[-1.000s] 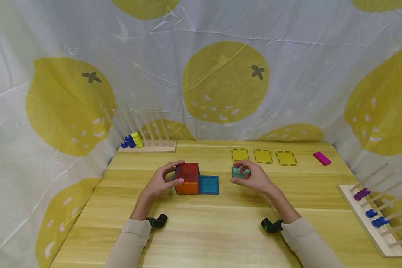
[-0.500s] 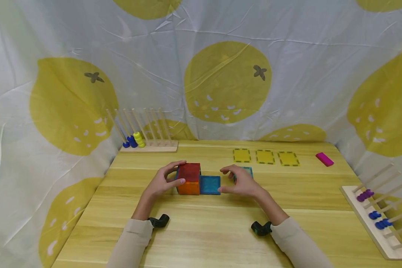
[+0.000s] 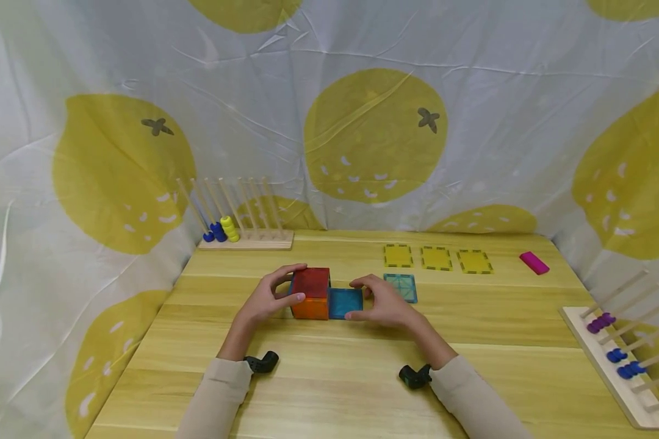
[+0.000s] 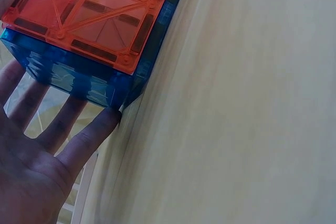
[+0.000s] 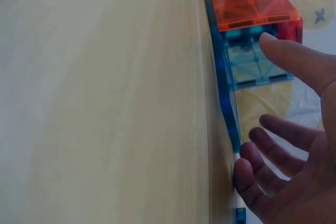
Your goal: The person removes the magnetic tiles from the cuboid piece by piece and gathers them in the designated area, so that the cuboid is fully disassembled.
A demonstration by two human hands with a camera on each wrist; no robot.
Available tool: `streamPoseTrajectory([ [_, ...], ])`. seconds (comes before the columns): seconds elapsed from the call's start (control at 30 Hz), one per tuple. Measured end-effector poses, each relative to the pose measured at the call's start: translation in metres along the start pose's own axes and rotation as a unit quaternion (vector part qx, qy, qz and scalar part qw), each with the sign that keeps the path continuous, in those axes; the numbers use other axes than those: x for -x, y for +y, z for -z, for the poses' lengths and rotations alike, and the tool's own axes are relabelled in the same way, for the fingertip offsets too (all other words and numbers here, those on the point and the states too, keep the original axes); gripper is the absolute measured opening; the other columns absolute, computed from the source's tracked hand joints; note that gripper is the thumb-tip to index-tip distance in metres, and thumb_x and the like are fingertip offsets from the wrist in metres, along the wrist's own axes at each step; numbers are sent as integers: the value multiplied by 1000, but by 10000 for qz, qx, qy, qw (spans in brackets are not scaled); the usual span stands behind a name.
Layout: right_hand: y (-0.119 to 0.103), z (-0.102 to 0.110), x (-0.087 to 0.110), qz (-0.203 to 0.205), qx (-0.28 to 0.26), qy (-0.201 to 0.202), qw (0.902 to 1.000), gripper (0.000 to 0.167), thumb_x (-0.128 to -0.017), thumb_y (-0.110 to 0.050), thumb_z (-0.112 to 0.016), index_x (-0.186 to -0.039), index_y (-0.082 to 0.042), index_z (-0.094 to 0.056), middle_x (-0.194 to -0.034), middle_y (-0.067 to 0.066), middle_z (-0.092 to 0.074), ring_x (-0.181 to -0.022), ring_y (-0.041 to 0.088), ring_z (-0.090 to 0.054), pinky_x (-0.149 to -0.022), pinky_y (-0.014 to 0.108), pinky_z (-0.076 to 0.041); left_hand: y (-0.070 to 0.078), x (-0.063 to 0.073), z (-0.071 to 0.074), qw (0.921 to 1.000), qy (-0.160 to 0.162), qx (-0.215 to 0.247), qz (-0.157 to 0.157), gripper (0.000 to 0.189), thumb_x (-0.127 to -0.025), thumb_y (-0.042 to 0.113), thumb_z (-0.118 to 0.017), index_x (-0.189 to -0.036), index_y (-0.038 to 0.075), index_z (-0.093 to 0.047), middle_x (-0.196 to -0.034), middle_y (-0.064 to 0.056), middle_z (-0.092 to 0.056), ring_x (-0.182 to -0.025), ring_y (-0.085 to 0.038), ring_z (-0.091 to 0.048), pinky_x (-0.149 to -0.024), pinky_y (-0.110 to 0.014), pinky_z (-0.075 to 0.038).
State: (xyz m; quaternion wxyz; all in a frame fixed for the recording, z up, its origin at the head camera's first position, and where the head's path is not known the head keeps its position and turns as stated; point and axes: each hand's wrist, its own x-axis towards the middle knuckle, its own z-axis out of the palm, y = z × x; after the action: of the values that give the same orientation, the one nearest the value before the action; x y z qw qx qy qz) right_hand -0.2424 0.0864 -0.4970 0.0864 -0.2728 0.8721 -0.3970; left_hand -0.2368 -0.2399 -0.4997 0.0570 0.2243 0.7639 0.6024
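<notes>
My left hand (image 3: 267, 297) holds a cube of magnetic tiles (image 3: 310, 294) on the table. Its thumb lies along the front, and the other fingers reach round the left and back. The cube has a red top (image 3: 313, 281), an orange front (image 4: 100, 14) and blue and teal faces. A blue magnetic tile (image 3: 345, 302) lies flat against the cube's right side. Over that tile hovers my right hand (image 3: 387, 305), thumb and fingers spread apart, nothing gripped. A pale teal magnetic tile (image 3: 400, 287) lies flat behind the right hand.
Three yellow tiles (image 3: 436, 258) lie in a row at the back, with a magenta block (image 3: 534, 263) to their right. Peg racks with coloured beads stand at the back left (image 3: 247, 243) and right edge (image 3: 617, 366). A lemon-print curtain (image 3: 362, 36) hangs behind the table.
My right hand has left the pale teal tile on the table and moved left to the flat blue tile. The left hand stays on the cube.
</notes>
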Motion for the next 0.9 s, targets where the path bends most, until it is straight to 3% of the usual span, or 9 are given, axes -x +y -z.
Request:
streamPoseTrajectory([
  [0.2,-1,-5,-5,-16,104,16,9999,76,-80,-46,-88,-141,-8,-61,-126,6,-62,-98,23,-53,-82,34,-47,0,0,0,10000,-12,-15,-20,64,-96,11,-73,-154,7,-46,-159,-12,-44,-144,-44,-43,-105,-35,-54],
  [0.57,-1,-6,-9,45,175,0,9998,78,-79,-48,-88,-140,-7,-61,-130,8,-62,-95,23,-51,-80,32,-45,1,0,-1,10000,1,-42,-34,64,-96,10,-72,-154,5,-46,-159,-12,-45,-144,-44,-43,-104,-38,-55],
  [0.9,-2,-8,-13,-27,554,-256,9981,80,-74,-42,-90,-141,-8,-60,-136,9,-58,-116,25,-59,-103,46,-52,-2,0,-1,9999,28,-136,-5,63,-96,9,-72,-154,7,-46,-159,-13,-44,-143,-44,-43,-105,-39,-55],
])
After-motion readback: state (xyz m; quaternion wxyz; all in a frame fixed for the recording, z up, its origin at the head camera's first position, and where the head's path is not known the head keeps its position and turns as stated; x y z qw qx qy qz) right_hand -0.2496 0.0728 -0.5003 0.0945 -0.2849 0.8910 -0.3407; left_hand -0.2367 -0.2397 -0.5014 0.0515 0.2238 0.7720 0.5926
